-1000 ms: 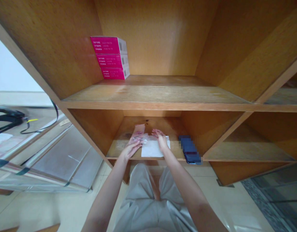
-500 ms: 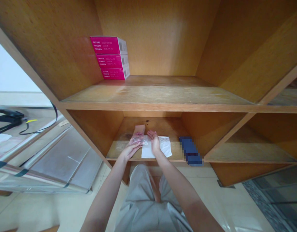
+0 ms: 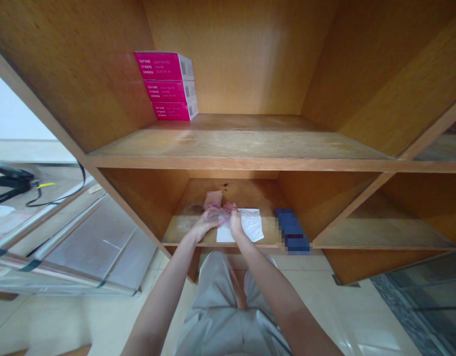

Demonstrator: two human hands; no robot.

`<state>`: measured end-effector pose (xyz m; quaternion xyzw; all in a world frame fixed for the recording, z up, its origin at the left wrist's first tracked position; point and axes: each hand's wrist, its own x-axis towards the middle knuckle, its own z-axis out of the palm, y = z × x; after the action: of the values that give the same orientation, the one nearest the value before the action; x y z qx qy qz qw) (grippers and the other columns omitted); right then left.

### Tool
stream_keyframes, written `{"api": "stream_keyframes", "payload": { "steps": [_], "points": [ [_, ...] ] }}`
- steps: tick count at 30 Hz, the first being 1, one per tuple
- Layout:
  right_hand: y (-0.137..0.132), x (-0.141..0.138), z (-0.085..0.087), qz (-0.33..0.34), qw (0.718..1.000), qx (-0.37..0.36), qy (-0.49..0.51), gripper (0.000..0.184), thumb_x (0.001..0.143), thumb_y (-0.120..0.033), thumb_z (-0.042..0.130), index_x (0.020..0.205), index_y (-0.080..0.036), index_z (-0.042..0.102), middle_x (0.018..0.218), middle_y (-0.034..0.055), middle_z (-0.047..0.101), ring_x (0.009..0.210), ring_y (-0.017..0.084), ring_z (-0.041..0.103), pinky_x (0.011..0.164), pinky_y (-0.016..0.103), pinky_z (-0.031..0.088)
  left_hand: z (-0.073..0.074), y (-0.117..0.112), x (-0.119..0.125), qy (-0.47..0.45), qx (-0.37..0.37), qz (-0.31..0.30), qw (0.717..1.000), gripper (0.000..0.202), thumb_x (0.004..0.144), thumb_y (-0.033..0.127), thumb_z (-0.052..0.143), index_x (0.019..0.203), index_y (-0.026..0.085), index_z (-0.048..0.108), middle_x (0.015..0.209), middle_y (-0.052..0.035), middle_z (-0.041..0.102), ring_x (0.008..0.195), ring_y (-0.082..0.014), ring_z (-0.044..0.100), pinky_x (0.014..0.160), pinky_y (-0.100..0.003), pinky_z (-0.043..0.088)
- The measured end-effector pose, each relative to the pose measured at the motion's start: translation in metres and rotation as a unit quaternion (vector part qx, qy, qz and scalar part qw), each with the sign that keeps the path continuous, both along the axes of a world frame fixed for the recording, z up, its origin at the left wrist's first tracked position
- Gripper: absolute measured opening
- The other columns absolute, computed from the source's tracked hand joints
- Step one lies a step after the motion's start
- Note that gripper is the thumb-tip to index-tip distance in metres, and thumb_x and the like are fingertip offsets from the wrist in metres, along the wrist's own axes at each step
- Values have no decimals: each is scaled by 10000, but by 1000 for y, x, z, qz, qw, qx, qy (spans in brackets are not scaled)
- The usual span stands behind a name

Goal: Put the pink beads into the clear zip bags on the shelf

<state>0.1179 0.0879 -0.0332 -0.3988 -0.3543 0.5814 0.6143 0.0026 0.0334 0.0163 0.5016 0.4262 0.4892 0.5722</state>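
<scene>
Inside the lower compartment, my left hand (image 3: 205, 225) is closed around one side of a crumpled clear plastic bag (image 3: 219, 216). My right hand (image 3: 235, 223) grips the bag's other side, its fingers partly hidden and a little blurred. Under and beside my right hand lies a white sheet, perhaps paper or a flat bag (image 3: 253, 226). Just behind my left hand rests a pinkish-brown flat packet (image 3: 213, 198), its near end covered by the hand and the plastic.
Three stacked magenta boxes (image 3: 168, 88) stand on the upper shelf at left. A pixelated dark blue object (image 3: 291, 231) lies at the lower shelf's right, reaching its front edge. Wooden dividers flank the compartment. A glass-topped frame (image 3: 98, 242) stands at left.
My hands have drawn slightly closer together around the clear plastic. The right fingers, earlier raised and spread, now meet it. The view has shifted slightly.
</scene>
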Motion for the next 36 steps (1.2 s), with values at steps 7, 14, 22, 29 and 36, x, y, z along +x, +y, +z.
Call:
{"api": "stream_keyframes", "payload": {
  "steps": [7, 14, 22, 29, 36],
  "points": [
    [0, 0, -3, -12, 1000, 5, 0, 441, 789, -506, 372, 899, -161, 624, 968, 81, 654, 915, 179, 582, 866, 330, 405, 3, 0, 2, 7, 6, -3, 1000, 429, 592, 237, 708, 982, 159, 546, 1081, -100, 566, 999, -218, 512, 703, -266, 457],
    [-3, 1, 2, -19, 999, 5, 27, 376, 799, -444, 388, 902, -168, 621, 976, 69, 653, 926, 169, 578, 871, 321, 397, 3, -1, 4, 2, -6, 26, 1000, 400, 597, 226, 695, 958, 155, 538, 967, -81, 582, 832, -169, 548, 599, -221, 450],
    [1, 3, 3, 1, 997, -31, 72, 389, 799, -454, 389, 885, -152, 618, 939, 63, 665, 889, 165, 598, 843, 316, 417, 2, 1, 10, 26, 20, 24, 999, 428, 612, 210, 684, 1003, 149, 524, 965, -82, 571, 787, -161, 541, 567, -213, 430],
    [3, 3, 5, 20, 993, -39, 113, 365, 780, -450, 422, 856, -150, 617, 888, 63, 675, 846, 173, 607, 838, 325, 423, 6, 4, 15, 35, 43, -23, 998, 544, 547, 160, 730, 1044, 184, 509, 1052, -75, 552, 967, -194, 509, 813, -293, 409],
    [0, 4, 10, 20, 990, -42, 130, 349, 787, -438, 404, 857, -163, 608, 887, 58, 671, 851, 173, 604, 837, 328, 427, 1, 13, 11, 87, 78, -50, 992, 546, 511, 170, 748, 1012, 172, 531, 1023, -75, 550, 966, -211, 502, 867, -332, 375]
  ]
}}
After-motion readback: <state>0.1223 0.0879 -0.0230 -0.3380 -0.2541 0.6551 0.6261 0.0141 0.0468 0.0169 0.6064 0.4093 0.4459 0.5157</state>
